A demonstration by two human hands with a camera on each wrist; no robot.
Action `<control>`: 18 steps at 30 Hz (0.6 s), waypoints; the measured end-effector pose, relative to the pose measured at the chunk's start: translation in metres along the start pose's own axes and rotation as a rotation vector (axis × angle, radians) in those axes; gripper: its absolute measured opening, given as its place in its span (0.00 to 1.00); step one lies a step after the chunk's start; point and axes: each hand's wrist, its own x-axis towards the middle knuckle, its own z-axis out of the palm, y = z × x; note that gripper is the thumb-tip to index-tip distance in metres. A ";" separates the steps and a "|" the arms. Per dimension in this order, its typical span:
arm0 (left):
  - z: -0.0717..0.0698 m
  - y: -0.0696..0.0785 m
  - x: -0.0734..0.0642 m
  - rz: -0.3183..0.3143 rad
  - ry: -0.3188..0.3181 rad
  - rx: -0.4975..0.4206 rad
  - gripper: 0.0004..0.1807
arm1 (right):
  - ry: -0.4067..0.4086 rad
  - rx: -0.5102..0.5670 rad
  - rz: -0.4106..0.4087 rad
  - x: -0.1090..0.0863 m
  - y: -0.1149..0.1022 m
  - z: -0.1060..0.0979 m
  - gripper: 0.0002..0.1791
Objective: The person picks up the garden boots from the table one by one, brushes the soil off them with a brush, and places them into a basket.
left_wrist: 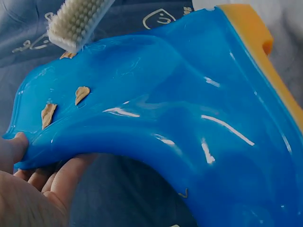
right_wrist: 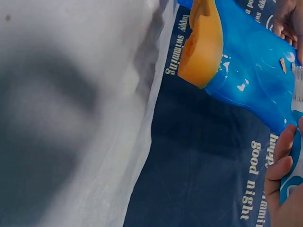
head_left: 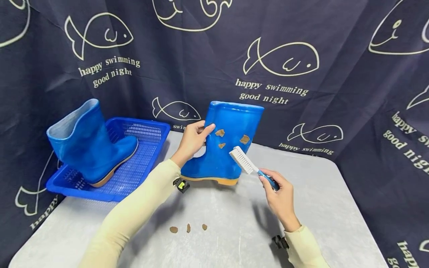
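Note:
A blue rubber boot with a yellow-orange sole is held upright over the grey table, toe to the left. My left hand grips its shaft at the front edge, thumb on the near side and fingers behind. Several brown patches cling to the shaft. My right hand holds a scrub brush by its blue handle. The white bristles overlap the shaft just below the patches in the head view; in the left wrist view the brush head is beside the shaft's back edge, near one patch.
At the left, a second blue boot stands in a blue plastic basket. Three small brown pieces lie on the grey table near the front. A dark curtain with fish drawings hangs behind.

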 end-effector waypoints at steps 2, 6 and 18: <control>-0.003 0.002 -0.007 -0.020 -0.024 -0.019 0.21 | 0.000 -0.008 -0.030 0.000 -0.003 0.001 0.12; -0.008 -0.001 -0.018 -0.071 -0.064 -0.033 0.21 | 0.006 -0.015 -0.105 -0.001 -0.011 0.004 0.14; -0.020 -0.027 -0.043 -0.248 -0.106 -0.101 0.24 | 0.023 -0.040 -0.259 0.012 -0.055 0.021 0.14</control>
